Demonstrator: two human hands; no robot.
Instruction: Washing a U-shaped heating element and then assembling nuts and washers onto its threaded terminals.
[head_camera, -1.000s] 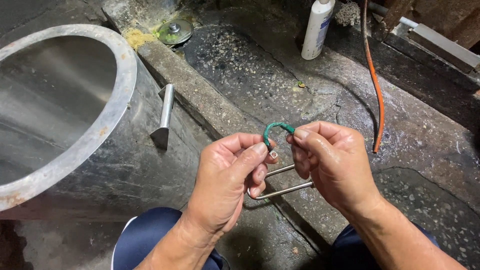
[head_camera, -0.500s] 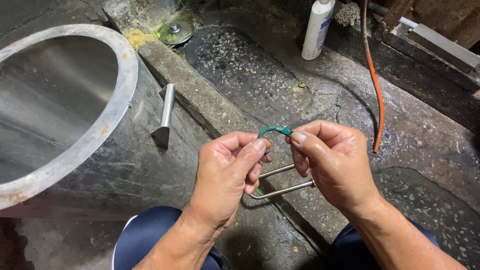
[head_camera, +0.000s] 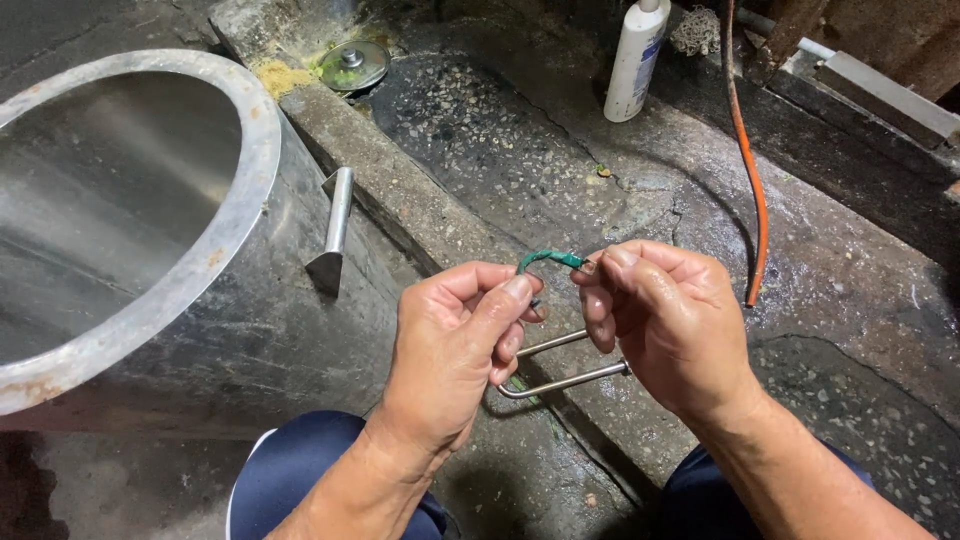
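- the left hand (head_camera: 455, 345) and right hand (head_camera: 665, 320) are raised side by side, each pinching one end of a short green twisted wire (head_camera: 548, 259) that arches between their fingertips.
- both hands are closed on that wire; thumbs and forefingers press it tight.
- just below the hands a bent u-shaped metal rod (head_camera: 560, 365) shows, its ends hidden behind the right hand's fingers; i cannot tell which hand carries it.
- to the left stands a large round stainless steel vat (head_camera: 200, 300) with a flat metal handle (head_camera: 335, 235).
- beyond, on the wet speckled stone floor (head_camera: 520, 150), stand a white plastic bottle (head_camera: 635, 65) and a small round metal lid (head_camera: 352, 63).
- an orange hose (head_camera: 752, 170) trails down on the right.
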